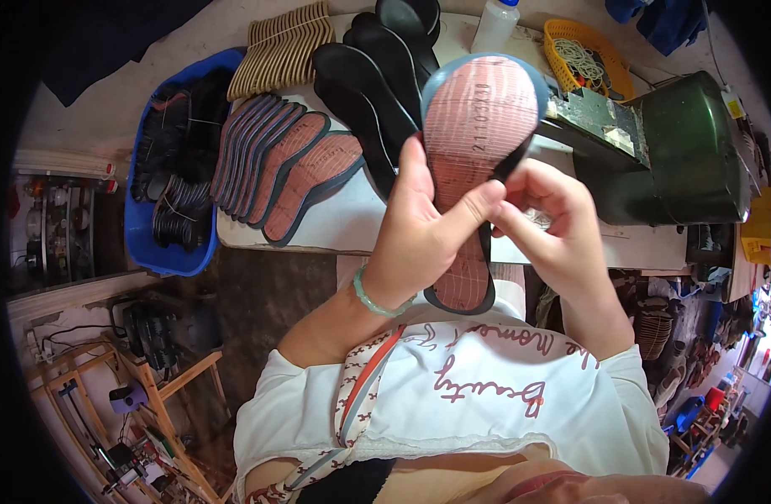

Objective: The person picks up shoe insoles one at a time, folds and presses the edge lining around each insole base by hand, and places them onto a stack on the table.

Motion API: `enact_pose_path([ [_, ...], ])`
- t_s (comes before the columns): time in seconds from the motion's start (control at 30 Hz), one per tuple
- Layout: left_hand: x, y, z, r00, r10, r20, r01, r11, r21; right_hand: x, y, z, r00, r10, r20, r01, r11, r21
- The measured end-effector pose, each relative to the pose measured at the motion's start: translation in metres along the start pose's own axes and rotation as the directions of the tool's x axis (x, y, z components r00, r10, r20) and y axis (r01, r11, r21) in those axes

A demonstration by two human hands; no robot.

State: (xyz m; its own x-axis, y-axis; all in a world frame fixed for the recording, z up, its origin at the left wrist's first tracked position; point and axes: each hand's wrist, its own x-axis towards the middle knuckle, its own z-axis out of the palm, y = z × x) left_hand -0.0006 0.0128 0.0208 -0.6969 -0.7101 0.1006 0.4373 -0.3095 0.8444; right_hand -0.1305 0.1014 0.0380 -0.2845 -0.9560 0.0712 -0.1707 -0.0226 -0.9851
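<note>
As both hands [419,231] grip a pink insole [479,113], fanned insoles [305,181] at left, blue tub [139,239] beside them, green machine [696,151] right.

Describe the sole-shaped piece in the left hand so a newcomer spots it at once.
From the white table, come to the left hand, with a pale green bracelet at its wrist. It grips the sole-shaped piece: pink striped face, dark rim, wide end uppermost in the view. Similar pieces lie overlapping in a row on the table; only this one is held.
</note>
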Motion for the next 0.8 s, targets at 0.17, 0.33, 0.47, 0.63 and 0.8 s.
enact_pose_path([
  [0.17, 0.004, -0.008, -0.004, 0.997, -0.013, -0.081, 0.012, 1.000, -0.011, 0.005, 0.025, -0.002, 0.978, 0.034, 0.208, -0.063, 0.989, 0.136],
  [0.33, 0.007, -0.030, -0.004, 0.980, 0.139, -0.144, -0.111, 0.975, 0.191, 0.005, 0.026, 0.003, 0.940, 0.320, 0.115, -0.319, 0.947, -0.029],
  [0.47, 0.020, -0.041, -0.013, 0.954, 0.167, -0.249, -0.099, 0.960, 0.262, 0.006, 0.045, 0.003, 0.989, 0.147, 0.014, -0.148, 0.986, 0.071],
  [0.63, 0.044, -0.035, -0.007, 0.930, 0.258, -0.261, -0.203, 0.954, 0.222, -0.006, 0.053, -0.001, 0.937, 0.312, 0.158, -0.349, 0.864, 0.363],
  [0.8, 0.066, -0.036, -0.017, 0.999, 0.043, -0.034, -0.039, 0.995, 0.090, -0.005, 0.053, -0.016, 0.950, 0.293, 0.110, -0.302, 0.764, 0.570],
])
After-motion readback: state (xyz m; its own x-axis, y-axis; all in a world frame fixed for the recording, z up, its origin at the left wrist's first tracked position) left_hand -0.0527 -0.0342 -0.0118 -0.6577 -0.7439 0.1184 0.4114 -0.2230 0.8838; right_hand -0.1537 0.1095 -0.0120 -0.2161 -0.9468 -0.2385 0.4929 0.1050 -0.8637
